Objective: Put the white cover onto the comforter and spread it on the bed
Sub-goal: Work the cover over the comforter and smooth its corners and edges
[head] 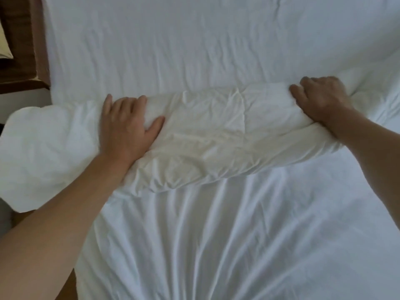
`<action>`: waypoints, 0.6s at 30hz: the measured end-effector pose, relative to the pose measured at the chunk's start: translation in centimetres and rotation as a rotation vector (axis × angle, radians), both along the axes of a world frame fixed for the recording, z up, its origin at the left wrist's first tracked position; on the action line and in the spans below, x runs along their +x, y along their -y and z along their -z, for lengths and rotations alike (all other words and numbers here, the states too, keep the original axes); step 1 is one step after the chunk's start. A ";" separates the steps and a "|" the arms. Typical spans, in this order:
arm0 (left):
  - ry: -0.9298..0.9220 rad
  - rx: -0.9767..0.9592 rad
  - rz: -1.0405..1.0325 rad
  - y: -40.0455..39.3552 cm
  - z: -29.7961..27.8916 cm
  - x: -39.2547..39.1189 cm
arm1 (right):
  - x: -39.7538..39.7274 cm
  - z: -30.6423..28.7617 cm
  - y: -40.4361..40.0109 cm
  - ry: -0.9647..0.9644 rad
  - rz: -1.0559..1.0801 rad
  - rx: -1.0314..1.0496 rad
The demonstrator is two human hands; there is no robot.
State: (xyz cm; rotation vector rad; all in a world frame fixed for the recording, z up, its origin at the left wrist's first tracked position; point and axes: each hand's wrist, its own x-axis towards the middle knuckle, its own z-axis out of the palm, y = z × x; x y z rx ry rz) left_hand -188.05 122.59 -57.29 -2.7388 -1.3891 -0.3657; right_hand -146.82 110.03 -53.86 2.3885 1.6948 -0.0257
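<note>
While the comforter [207, 135] sits rolled across the bed [194, 40], left hand [127, 124] flat on it, right hand [320, 100] gripping it.

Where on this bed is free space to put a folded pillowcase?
Free: the flat white sheet beyond the rolled cream-white comforter, up to the brown headboard on the left. Crowded: the roll itself, with the left hand flat on it and the right hand gripping it; the wrinkled white cover is uneven.
</note>
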 end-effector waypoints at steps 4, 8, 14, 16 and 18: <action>0.012 0.012 0.058 -0.4 -1.4 -0.8 | -1.4 -1.2 4.0 0.028 0.152 0.269; 0.119 0.109 0.257 2.4 -3.0 -1.1 | -3.1 -2.2 10.5 0.052 0.296 0.403; 0.087 -0.028 0.281 12.4 -4.7 -5.0 | -7.9 -3.5 18.5 0.113 0.460 0.417; 0.080 -0.091 0.312 16.0 -6.0 -6.3 | -9.5 -4.1 20.7 0.128 0.562 0.374; 0.115 -0.169 0.347 19.5 -7.0 -7.7 | -11.1 -5.1 23.0 0.112 0.628 0.329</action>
